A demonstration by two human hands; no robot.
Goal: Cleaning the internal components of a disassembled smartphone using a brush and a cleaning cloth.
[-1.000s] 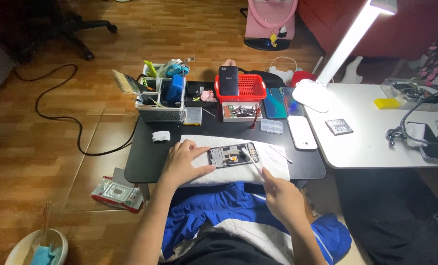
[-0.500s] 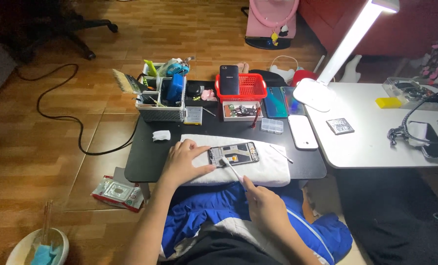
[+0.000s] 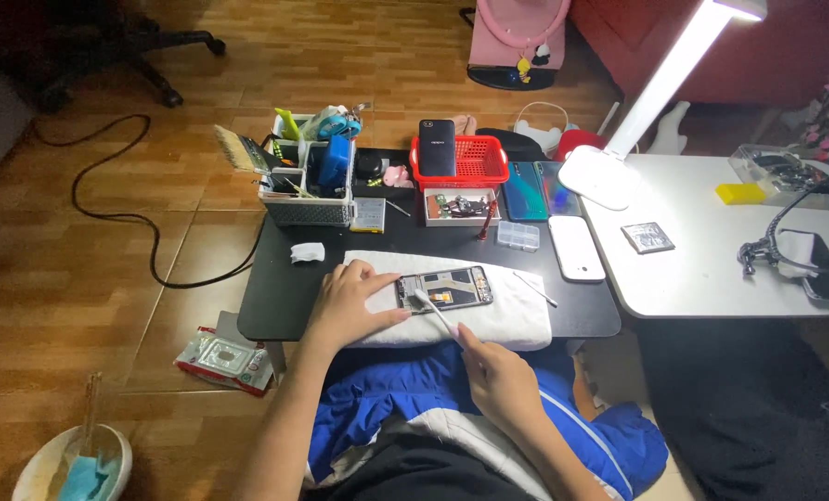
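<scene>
The left hand [image 3: 345, 301] is pressing flat on the opened phone's [image 3: 444, 289] left end while the right hand [image 3: 498, 378] is gripping a brush [image 3: 433, 312], sweeping the board; next calls for light strokes

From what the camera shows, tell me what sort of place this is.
Probably a home phone-repair corner. An opened phone lies on a white towel on a low black table, with a tool organizer behind, other phones around, and a bright desk lamp.
</scene>
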